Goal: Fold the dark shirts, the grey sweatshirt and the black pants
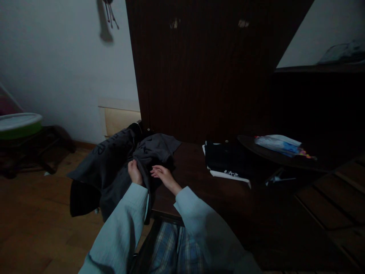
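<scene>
A crumpled dark grey garment (pixel 114 167) with dark lettering lies over the left end of a dark brown wooden bench (pixel 191 163), partly hanging down its side. My left hand (pixel 135 173) is closed on a fold of this cloth, its thumb on top. Just to the right, my right hand (pixel 164 176) has its fingers stretched out toward the same cloth, close beside it; whether the fingertips touch it I cannot tell. Black cloth (pixel 82 198) hangs beneath the grey garment.
Folded black clothing (pixel 224 158) with white print and a white layer sits on the bench. Farther right, a plastic packet (pixel 281 144) rests on a dark raised surface. A tall brown panel (pixel 205 76) rises behind. At left, a green-sided container (pixel 23 125) stands on a low stand.
</scene>
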The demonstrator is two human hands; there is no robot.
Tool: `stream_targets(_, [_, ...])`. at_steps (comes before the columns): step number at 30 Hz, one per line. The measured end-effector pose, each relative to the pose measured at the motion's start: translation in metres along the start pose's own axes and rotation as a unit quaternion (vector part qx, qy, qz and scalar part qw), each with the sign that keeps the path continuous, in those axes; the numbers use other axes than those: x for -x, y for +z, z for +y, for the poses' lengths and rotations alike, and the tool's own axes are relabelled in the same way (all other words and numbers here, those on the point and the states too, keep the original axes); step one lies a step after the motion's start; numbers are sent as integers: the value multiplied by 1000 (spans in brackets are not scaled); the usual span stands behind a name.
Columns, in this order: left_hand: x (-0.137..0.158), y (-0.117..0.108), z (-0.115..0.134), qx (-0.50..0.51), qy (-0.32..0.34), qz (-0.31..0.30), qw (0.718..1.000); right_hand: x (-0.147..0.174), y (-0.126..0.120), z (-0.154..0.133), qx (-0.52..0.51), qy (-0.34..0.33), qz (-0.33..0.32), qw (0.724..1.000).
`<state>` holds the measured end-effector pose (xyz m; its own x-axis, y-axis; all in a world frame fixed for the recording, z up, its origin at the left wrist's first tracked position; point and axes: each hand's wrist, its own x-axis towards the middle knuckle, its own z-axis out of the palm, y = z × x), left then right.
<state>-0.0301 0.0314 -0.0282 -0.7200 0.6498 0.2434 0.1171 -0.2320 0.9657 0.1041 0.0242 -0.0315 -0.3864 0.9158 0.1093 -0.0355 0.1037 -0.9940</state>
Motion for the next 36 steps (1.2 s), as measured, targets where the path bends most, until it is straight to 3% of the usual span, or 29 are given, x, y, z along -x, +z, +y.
stream_targets(2, [6, 4, 4, 40, -32, -9, 999, -1, 5, 1, 8, 1, -28, 1000])
stream_targets(5, [13, 9, 13, 74, -65, -79, 992, 7, 6, -4, 94, -27, -69, 993])
stream_targets(8, [15, 11, 19, 70, -70, -103, 990, 13, 6, -8, 179, -53, -55, 981])
stream_targets(10, [16, 11, 22, 49, -69, -100, 991, 12, 5, -8, 180, -35, -44, 982])
stream_targets(13, [24, 2, 30, -17, -12, -106, 994, 4, 3, -8, 117, 39, -39, 992])
stream_targets(15, [40, -11, 38, -70, 94, -100, 988, -3, 0, -15, 58, 98, -42, 993])
stream_targets(18, [73, -34, 53, -120, 306, -110, 938, -18, 0, -39, -47, 159, -59, 984])
stream_targets(20, [93, -43, 61, -132, 434, -242, 858, -31, 4, -63, -118, 160, -66, 978])
stream_targets(22, [100, -42, 65, -178, 498, -364, 766, -45, 10, -92, -181, 128, -68, 973])
stream_targets(23, [99, -37, 66, -215, 502, -396, 738, -53, 12, -107, -213, 102, -71, 969])
stream_targets(24, [93, -31, 65, -258, 490, -404, 728, -60, 13, -122, -244, 76, -69, 964])
stream_targets(27, [62, -12, 58, -384, 406, -359, 748, -79, 7, -162, -332, -15, -42, 942])
stream_targets(29, [39, -4, 50, -455, 351, -345, 742, -85, -2, -180, -361, -52, -26, 931])
stream_targets(34, [4, -5, 24, -565, 259, -337, 708, -87, -25, -189, -362, -75, 12, 929])
stream_targets(36, [-3, -7, 17, -577, 221, -344, 707, -85, -37, -192, -349, -95, 44, 931])
